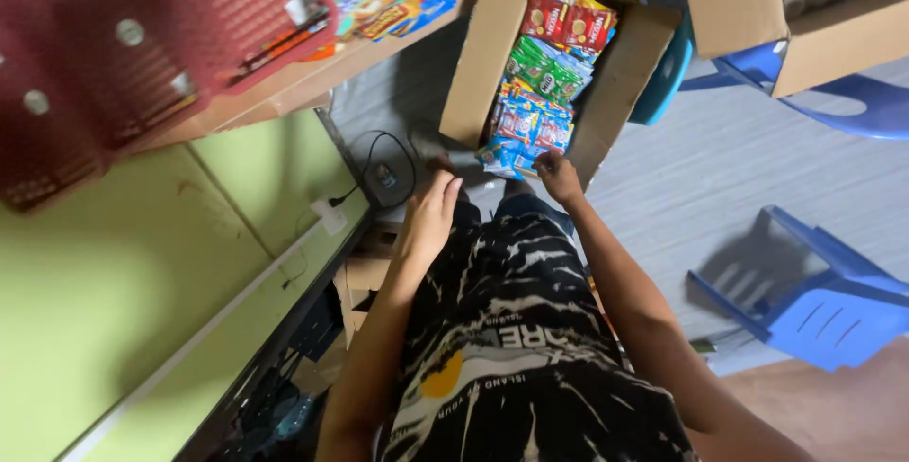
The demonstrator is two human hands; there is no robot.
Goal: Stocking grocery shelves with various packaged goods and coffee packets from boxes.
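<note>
An open cardboard box (492, 55) sits on the floor in front of the person, packed with rows of red, green and blue sachet packs (540, 93). The right hand (559, 176) touches the blue packs at the near end of the box, fingers curled on them. The left hand (431, 208) hovers open just beside the box's near corner. A blue plastic chair (824, 306) stands well apart to the right; a dark red basket (123, 55) lies on the wooden surface (284, 93) at left.

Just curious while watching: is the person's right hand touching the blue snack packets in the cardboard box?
Touching. The head view shows the right hand fingers on the blue packets at the box's near end.
</note>
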